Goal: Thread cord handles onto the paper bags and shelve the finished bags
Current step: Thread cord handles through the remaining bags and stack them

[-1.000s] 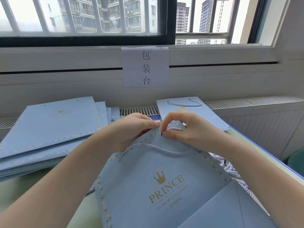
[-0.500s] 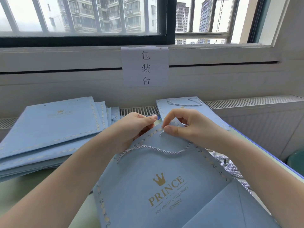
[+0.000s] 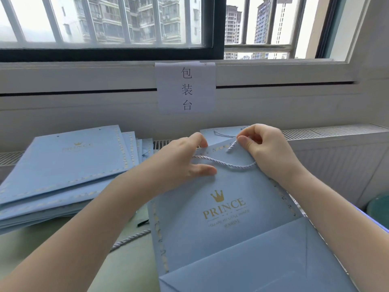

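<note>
A flat blue paper bag [image 3: 227,209], printed with a gold crown and the word PRINCE, was held tilted over the green table [image 3: 52,256], its top edge raised towards the window. A pale twisted cord [image 3: 223,162] was draped across the bag's upper face in a shallow loop, and its right end rose from near the top edge into the right hand [image 3: 267,150], where it was pinched between thumb and curled forefinger. The bag's top left was gripped by the left hand [image 3: 185,161], thumb pressed on the front face and fingers curled over the edge. This handle was judged to be partly threaded; whether a knot had been tied could not be told, and the far side of the bag was hidden. A stack of flat bags [image 3: 63,169] lay to the left, punched holes showing and no cords visible, so they were taken as work remaining. One bag with a cord already fitted [image 3: 223,134] lay behind the hands by the radiator grille. A loose cord [image 3: 130,239] lay on the table. No shelf was in view, so shelving was judged to lie ahead.
</note>
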Motion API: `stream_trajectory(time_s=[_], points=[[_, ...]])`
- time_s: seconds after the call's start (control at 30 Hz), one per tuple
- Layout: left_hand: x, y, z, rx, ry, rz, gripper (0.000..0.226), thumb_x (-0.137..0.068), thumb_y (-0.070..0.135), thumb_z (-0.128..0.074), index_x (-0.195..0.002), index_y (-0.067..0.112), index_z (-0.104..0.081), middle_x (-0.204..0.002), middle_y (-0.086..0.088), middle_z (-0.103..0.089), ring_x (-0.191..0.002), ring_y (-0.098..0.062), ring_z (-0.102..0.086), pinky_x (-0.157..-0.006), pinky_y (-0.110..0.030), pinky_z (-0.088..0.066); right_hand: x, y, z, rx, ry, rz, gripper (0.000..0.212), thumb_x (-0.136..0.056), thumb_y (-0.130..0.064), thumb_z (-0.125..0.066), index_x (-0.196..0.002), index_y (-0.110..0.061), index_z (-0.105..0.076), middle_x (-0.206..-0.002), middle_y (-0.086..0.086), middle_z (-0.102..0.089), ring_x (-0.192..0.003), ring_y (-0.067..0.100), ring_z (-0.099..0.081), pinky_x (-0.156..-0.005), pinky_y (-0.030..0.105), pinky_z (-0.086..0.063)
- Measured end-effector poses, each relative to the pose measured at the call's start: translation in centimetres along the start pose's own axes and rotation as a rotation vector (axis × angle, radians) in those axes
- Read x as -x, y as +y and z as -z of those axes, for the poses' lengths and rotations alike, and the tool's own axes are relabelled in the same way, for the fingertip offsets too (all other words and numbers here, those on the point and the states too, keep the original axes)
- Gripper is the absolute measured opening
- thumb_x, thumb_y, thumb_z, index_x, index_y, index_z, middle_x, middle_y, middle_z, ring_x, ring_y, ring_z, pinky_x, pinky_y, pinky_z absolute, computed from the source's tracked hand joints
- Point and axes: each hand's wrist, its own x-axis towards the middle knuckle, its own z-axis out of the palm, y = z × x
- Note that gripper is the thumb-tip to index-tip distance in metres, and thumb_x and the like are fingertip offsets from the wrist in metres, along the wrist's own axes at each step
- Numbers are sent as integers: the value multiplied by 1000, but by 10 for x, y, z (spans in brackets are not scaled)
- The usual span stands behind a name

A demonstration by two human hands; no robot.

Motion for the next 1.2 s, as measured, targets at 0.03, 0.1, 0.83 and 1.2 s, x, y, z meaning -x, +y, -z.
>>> stream_trajectory(time_s=[0.03, 0.1, 0.83, 1.2], points=[[0, -1, -1, -32, -1, -4, 48, -84, 46, -62, -123, 26, -44, -105, 11, -41, -97, -10, -38, -70, -18, -31, -1, 2, 0, 6, 18, -10, 15, -91, -13, -61, -79, -21, -59, -77, 4, -59, -68, 12, -50, -60, 13, -37], [0, -1, -3, -96, 45, -12, 47, -88, 45, -59, -128, 27, -44, -109, 7, -45, -107, -14, -43, -84, -24, -35, -1, 4, 0, 23, 36, -22, 13, -91, -13, -60, -80, -19, -59, -81, 5, -61, -70, 12, -51, -61, 10, -37], [-4, -31, 22, -92, 906, -67, 6, -89, 6, -59, -91, 10, -64, -86, 2, -67, -87, -20, -59, -77, -28, -38, 2, -3, 22, -447, -415, -350, 25, -93, -28, -54, -102, -10, -69, -96, 11, -73, -74, 22, -69, -59, 28, -55], [1, 6, 9, -142, 76, -169, 43, -88, 49, -53, -125, 28, -49, -127, 10, -49, -126, -11, -38, -103, -26, -30, 0, 5, 10, -563, 28, -390, 23, -97, -24, -51, -86, -9, -65, -64, -3, -68, -48, 11, -61, -42, 21, -48]])
